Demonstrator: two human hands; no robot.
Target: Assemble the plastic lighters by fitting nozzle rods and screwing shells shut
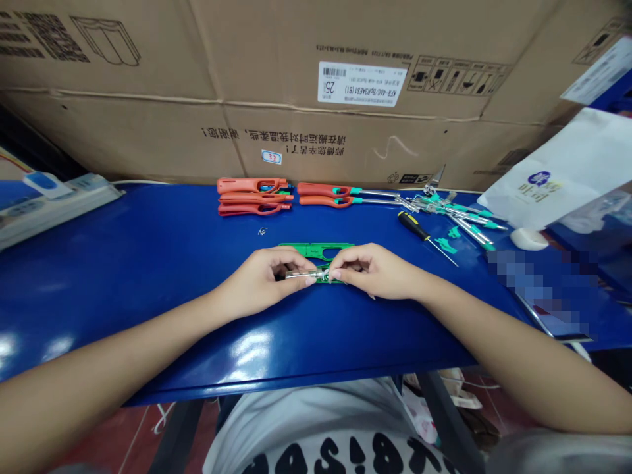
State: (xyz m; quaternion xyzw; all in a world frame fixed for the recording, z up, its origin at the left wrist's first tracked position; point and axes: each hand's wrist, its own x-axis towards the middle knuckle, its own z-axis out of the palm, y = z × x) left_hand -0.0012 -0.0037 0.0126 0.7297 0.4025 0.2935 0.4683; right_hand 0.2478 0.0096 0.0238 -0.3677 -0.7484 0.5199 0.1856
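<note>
Near the middle of the blue table, my left hand (261,280) is closed around a small clear lighter fuel tank (299,274), lying sideways between thumb and fingers. Its metal-and-white end points right. There my right hand (372,270) pinches a small white part (326,274) with thumb and forefinger; its exact shape is mostly hidden. Just behind my hands lies a green lighter shell half (316,250) with a trigger opening. Another green piece (337,282) shows below my fingertips, largely covered by them.
Orange-red lighter shells (254,197) and orange lighters with metal barrels (326,197) lie at the back. To their right are loose metal barrels with teal parts (464,217), and a yellow-black screwdriver (415,226). A cardboard box (276,85) walls the rear; a power strip (54,207) lies left.
</note>
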